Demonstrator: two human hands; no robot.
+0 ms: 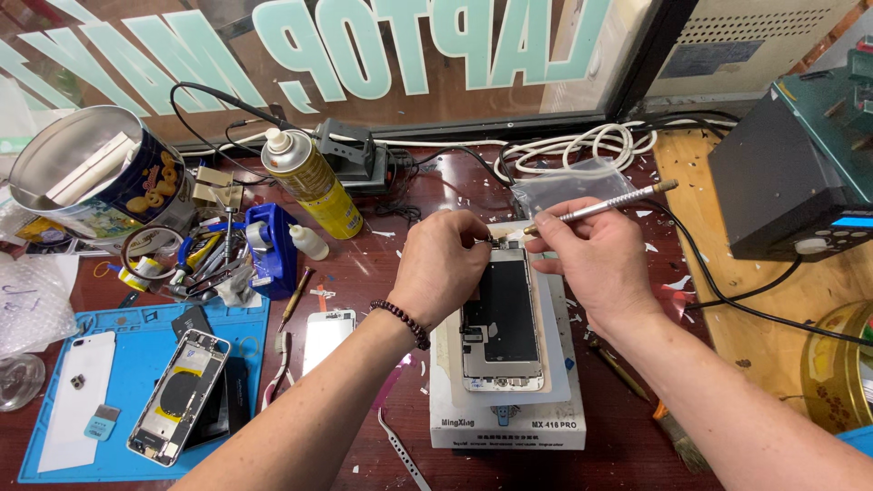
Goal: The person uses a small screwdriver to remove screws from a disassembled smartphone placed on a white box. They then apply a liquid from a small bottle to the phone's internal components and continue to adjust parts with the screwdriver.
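Dark red worktable (364, 264), glass window (136, 64) behind — pale lettering, daylight

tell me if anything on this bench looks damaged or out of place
White flecks and scraps litter the red bench around the white block where the phone screen assembly lies. On the blue mat, an opened phone housing lies askew with its insides exposed. The cookie tin leans tipped on its side.

Dark beaded bracelet (406, 322), bare forearms
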